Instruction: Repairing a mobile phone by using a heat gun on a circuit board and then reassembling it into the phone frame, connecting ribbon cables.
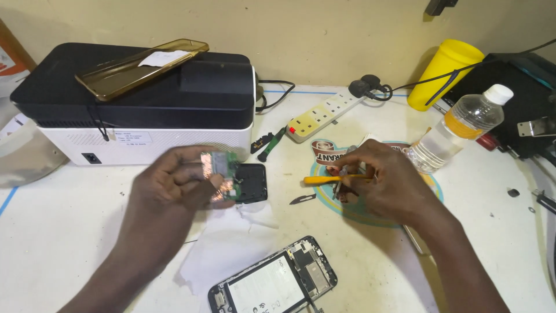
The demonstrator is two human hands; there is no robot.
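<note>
We had our left hand (174,185) raised a little left of the frame's centre, fingers pinched on a small green circuit board (223,168) with coppery shielding, its black part (252,182) jutting right. Our right hand (379,185), right of centre, was closed on a yellow-handled tool (324,179) whose shaft pointed left toward the board but stayed apart from it. Small metal bits lay under that hand, too blurred for us to name.

Below, at the bottom centre, an opened phone (272,281) lay on the counter (69,232) beside a white tissue (226,237). A small dark blade (302,199) sat loose between our hands. A printer (139,98) filled the upper left; a bottle (460,127) stood tilted at the upper right.

We judged the risks plain: the board was held only at its edge, so a slack pinch could drop it onto the phone; the tool tip could scrape its parts; a careless wrist could sweep the blade or bottle.
</note>
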